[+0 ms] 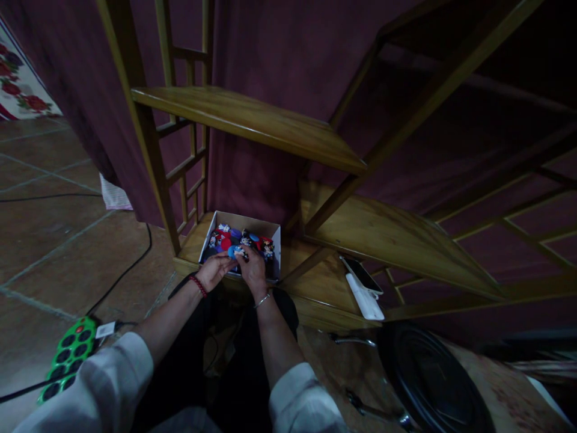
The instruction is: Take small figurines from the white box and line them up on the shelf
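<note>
A small blue-and-white figure (237, 252), perhaps a toy on a round blue base, is held between both hands over the front of a shallow cardboard box (276, 252). My right hand (253, 269) grips it from the right with bent fingers. From the left, the fingertips of my left hand (215, 270) meet its blue part. Several small colourful figures (224, 241) in red, blue, purple, black and white lie in the box. The box rests on the low wooden shelf (193, 242). Its front wall is partly hidden behind my hands.
Above the box juts a wooden shelf board (252, 123). A dark-screened phone or tablet (363, 275) and a white object (365, 299) lie to the right. A green power strip (72, 355) with cables is on the tiled floor, and a black stool (435, 382) stands lower right.
</note>
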{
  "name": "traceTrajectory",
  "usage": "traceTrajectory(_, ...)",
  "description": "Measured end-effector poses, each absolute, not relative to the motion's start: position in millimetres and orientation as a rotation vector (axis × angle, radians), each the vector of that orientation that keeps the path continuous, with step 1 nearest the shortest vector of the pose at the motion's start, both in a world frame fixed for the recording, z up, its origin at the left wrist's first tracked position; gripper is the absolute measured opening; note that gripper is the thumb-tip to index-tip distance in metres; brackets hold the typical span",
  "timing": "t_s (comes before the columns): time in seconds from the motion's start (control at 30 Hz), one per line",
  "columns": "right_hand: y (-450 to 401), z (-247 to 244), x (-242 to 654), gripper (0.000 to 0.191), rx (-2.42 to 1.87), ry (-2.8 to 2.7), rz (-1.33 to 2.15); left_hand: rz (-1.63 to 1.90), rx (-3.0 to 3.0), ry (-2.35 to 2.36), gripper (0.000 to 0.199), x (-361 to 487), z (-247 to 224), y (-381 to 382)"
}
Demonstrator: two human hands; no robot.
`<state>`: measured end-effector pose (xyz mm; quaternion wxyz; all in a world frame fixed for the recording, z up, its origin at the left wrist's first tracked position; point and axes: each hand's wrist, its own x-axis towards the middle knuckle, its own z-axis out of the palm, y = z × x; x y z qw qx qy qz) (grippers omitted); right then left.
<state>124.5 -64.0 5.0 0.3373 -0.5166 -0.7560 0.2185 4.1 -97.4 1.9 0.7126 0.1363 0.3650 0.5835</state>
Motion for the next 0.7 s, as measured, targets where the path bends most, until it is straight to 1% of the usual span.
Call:
traceTrajectory(0.33,-62.7,2.2,122.8,0.028,-1.434,-1.946,0.547,1.269,0.372,0.796,0.027,4.0,2.4,-99.2)
traceTrajectory(0.7,-61.0,3.4,124.7,0.028,-1.536,-1.746,0.764,1.266,0.423,0.775,0.026,5.2,4.8,-102.0)
